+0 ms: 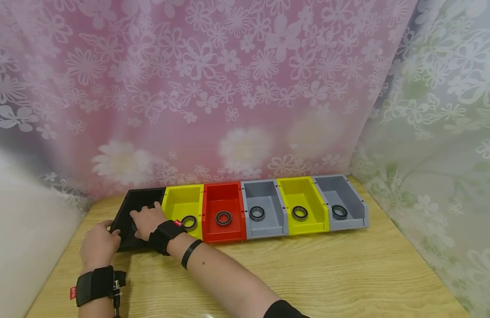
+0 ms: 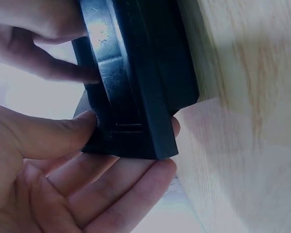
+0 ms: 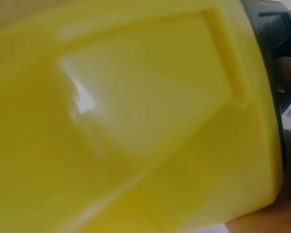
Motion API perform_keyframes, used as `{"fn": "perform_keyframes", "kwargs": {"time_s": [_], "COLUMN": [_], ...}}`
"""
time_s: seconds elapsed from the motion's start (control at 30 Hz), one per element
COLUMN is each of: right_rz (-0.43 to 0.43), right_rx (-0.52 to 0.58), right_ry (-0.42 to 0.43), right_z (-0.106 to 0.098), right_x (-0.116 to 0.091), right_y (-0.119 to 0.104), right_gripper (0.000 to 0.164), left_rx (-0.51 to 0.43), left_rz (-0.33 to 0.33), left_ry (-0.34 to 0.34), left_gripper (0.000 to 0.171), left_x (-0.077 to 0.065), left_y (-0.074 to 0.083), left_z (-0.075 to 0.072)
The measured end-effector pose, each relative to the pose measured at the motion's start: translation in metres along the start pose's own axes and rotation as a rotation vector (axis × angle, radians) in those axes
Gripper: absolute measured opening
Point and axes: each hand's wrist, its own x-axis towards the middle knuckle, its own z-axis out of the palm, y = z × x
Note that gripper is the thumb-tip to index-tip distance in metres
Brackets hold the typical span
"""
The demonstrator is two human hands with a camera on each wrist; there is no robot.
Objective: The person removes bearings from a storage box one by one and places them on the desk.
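Note:
My left hand [image 1: 99,245] grips the near left corner of a black bin [image 1: 145,197]. In the left wrist view its thumb presses the front lip while curled fingers sit under the bin's end [image 2: 157,131]. My right hand [image 1: 149,221] reaches down into the same bin, index finger stretched forward and thumb low near the front. A dark shape under that hand is mostly hidden, and I cannot tell whether its fingers hold it. The adjoining yellow bin [image 1: 183,198] has a ring-shaped bearing [image 1: 189,223] near its front; its wall [image 3: 136,121] fills most of the right wrist view.
Rightward in the row stand a red bin [image 1: 224,198], a grey bin [image 1: 262,192], another yellow bin [image 1: 298,190] and another grey bin [image 1: 336,185], each with one bearing inside. They stand on a wooden table [image 1: 328,274], before a flowered pink curtain [image 1: 229,88].

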Motion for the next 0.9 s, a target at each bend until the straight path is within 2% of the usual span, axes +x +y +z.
{"fn": "perform_keyframes", "kwargs": {"time_s": [0.13,0.23,0.37,0.43,0.7,0.9], "right_rz": [-0.015,-0.028,-0.056,-0.080,-0.181,-0.229], "right_rx": [0.058,0.141,0.284,0.319,0.393,0.385], "right_ry": [0.020,0.039,0.061,0.084,0.160,0.110], "right_z": [-0.003,-0.006,-0.017,-0.025,-0.047,-0.058], "right_x": [-0.002,-0.005,-0.012,-0.018,-0.048,-0.068], "right_y": [0.007,0.012,0.013,0.012,0.011,0.015], "right_gripper": [0.050,0.048,0.046,0.046,0.043,0.046], "left_rx": [0.002,0.002,0.011,0.013,-0.015,-0.019], "left_rz": [0.008,0.005,-0.008,-0.014,0.034,0.033], "left_ry": [-0.001,-0.008,-0.006,-0.004,0.000,-0.012], "left_gripper": [0.047,0.047,0.047,0.047,0.041,0.045], "left_x": [0.001,0.001,0.002,0.002,-0.001,0.002], "left_y": [0.000,-0.001,-0.005,-0.006,-0.009,-0.010], "left_z": [0.000,0.000,0.000,-0.001,0.001,0.000]}}
